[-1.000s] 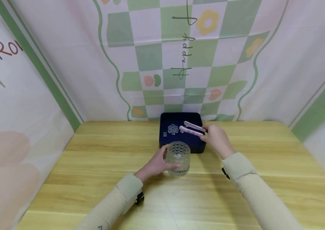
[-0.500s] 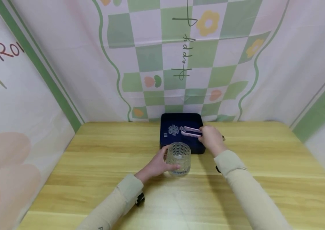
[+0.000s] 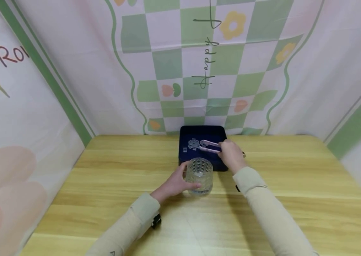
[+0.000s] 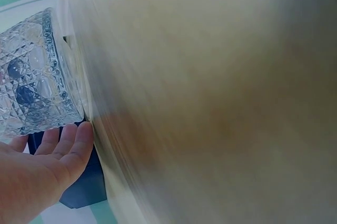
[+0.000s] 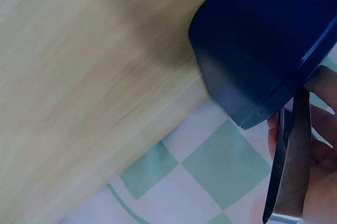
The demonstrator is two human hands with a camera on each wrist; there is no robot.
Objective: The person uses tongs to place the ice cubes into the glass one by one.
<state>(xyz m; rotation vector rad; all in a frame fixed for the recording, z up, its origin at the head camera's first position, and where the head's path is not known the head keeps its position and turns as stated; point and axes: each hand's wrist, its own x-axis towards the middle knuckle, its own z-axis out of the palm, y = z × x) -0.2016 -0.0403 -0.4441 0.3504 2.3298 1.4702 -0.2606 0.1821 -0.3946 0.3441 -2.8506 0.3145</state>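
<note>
In the head view, your left hand (image 3: 175,182) is wrapped round the glass (image 3: 201,177), before the near edge of the dark tray (image 3: 220,165) at the desk's (image 3: 119,177) far edge. Your right hand (image 3: 231,154) grasps the tongs (image 3: 210,150) among the tray's clear pieces (image 3: 194,144) (whether one is caught, I can't tell): apparently the picking-up step. Next probably calls for a firm squeeze. The left wrist view shows fingers against the glass; the right, fingers round the tongs beside the tray's rim.
</note>
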